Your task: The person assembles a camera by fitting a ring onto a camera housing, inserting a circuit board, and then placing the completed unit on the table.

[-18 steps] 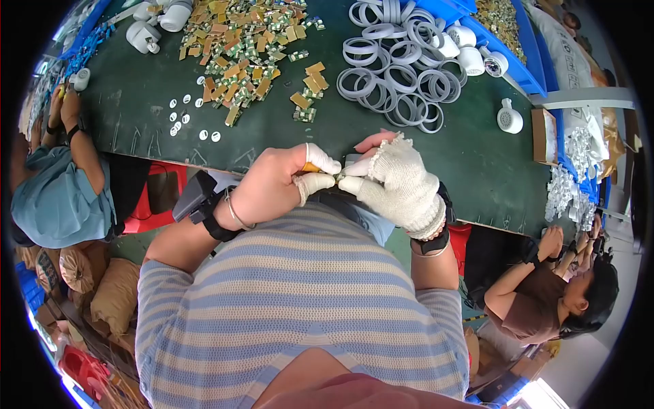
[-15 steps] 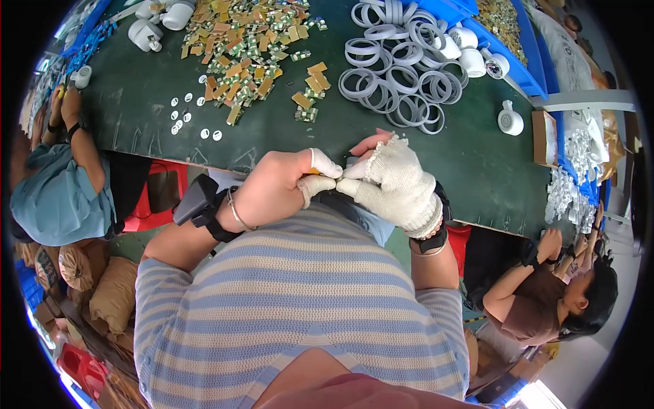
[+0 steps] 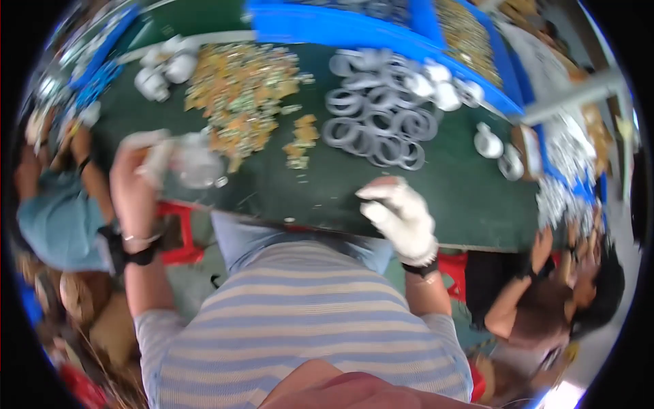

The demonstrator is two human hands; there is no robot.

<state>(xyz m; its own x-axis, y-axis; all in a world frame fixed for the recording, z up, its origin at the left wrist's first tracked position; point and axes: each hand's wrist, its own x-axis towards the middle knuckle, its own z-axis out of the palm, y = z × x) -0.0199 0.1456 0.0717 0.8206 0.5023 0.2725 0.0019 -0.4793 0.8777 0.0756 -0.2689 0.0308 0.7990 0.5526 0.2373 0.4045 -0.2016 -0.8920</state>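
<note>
beside the left hand (image 3: 138,174) a pale thing (image 3: 199,165) is blurred; hold cannot be told. right hand (image 3: 407,219) — fingers (image 3: 379,215) narrowly parted.

Past open tabletop (image 3: 470,204), rings (image 3: 396,124) block right hand (image 3: 402,217).

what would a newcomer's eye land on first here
Probably the heap of small tan boards left of centre on the green table, with pale grey rings to its right. Next, the blue bin behind the rings, and the blurred left hand beside a clear, rounded thing.
</note>
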